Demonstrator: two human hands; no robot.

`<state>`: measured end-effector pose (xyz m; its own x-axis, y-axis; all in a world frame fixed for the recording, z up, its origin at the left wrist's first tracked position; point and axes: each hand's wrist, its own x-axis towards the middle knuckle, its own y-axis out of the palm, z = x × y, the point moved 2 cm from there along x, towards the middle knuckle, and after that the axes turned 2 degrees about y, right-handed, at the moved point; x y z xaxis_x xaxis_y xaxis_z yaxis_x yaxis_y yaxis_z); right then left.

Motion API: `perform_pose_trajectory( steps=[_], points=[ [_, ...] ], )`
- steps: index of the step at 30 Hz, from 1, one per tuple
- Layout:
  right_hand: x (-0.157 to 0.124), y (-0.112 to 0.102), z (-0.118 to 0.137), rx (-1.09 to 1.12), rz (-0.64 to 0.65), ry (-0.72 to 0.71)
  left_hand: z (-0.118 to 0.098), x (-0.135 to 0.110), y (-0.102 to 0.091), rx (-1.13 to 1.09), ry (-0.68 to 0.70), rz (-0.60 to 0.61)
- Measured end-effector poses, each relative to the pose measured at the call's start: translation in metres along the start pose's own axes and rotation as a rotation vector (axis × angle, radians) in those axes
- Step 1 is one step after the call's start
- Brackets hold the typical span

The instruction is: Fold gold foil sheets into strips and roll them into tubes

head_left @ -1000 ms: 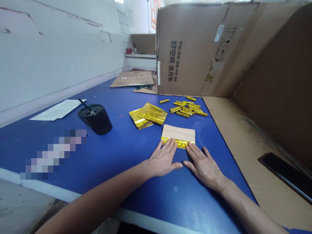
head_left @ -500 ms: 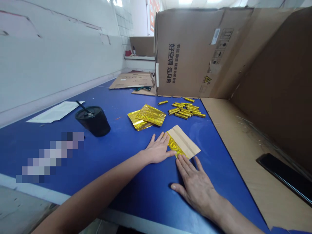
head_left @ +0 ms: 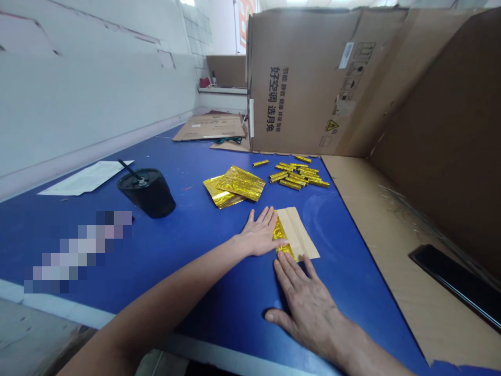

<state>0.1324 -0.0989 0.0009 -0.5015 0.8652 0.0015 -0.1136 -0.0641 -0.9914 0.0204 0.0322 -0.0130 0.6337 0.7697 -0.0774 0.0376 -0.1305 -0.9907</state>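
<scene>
A partly folded sheet (head_left: pixel 297 236), tan on its back and gold foil on its face, lies on the blue table (head_left: pixel 219 282). My left hand (head_left: pixel 260 233) rests flat on its left edge, fingers stretched out. My right hand (head_left: pixel 305 300) lies flat just below it, fingertips touching the sheet's near gold corner. Neither hand grips anything. A short stack of flat gold foil sheets (head_left: pixel 235 185) lies behind my left hand. Several small gold foil rolls (head_left: pixel 299 175) are heaped further back.
A black lidded cup with a straw (head_left: pixel 146 192) stands left of the foil. White paper (head_left: pixel 86 177) lies by the wall. Big cardboard boxes (head_left: pixel 313 78) wall in the back and right. A dark phone (head_left: pixel 454 282) lies on cardboard at right.
The sheet has turned clockwise from lying crosswise to pointing away from me. My right hand has drawn back toward me; my left hand has stayed on the sheet's left edge.
</scene>
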Motion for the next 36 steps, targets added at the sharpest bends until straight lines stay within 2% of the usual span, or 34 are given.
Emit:
perform_pose_trajectory(
  steps=[4, 6, 10, 14, 17, 20, 23, 26, 31, 36],
  points=[
    [0.002, 0.001, 0.0, 0.018, -0.015, 0.002, -0.011, -0.012, 0.0, 0.079, -0.015, -0.193],
    [0.002, 0.001, 0.0, 0.033, -0.025, -0.001, -0.015, -0.016, 0.003, 0.083, -0.011, -0.226],
    [0.0, -0.003, -0.002, 0.089, -0.015, 0.004, -0.016, -0.018, 0.009, 0.059, 0.005, -0.174],
    [0.003, -0.019, -0.014, 0.22, 0.022, -0.034, -0.012, -0.017, 0.008, 0.034, 0.017, -0.107],
    [0.02, -0.033, -0.034, 0.283, -0.057, -0.026, -0.011, -0.018, 0.006, 0.019, 0.046, -0.078],
    [0.049, -0.039, -0.056, 0.312, -0.144, -0.012, -0.011, -0.02, 0.004, 0.002, 0.066, -0.063],
    [0.081, -0.031, -0.07, 0.286, -0.165, -0.005, -0.012, -0.02, 0.004, -0.006, 0.081, -0.065],
    [0.101, -0.017, -0.078, 0.257, -0.156, 0.01, -0.011, -0.02, 0.004, 0.01, 0.105, -0.078],
    [0.097, -0.001, -0.087, 0.222, -0.127, 0.025, -0.012, -0.031, 0.005, 0.078, 0.232, -0.128],
    [0.086, 0.0, -0.086, 0.144, -0.062, 0.041, -0.015, -0.054, 0.005, 0.107, 0.295, -0.166]
  ],
)
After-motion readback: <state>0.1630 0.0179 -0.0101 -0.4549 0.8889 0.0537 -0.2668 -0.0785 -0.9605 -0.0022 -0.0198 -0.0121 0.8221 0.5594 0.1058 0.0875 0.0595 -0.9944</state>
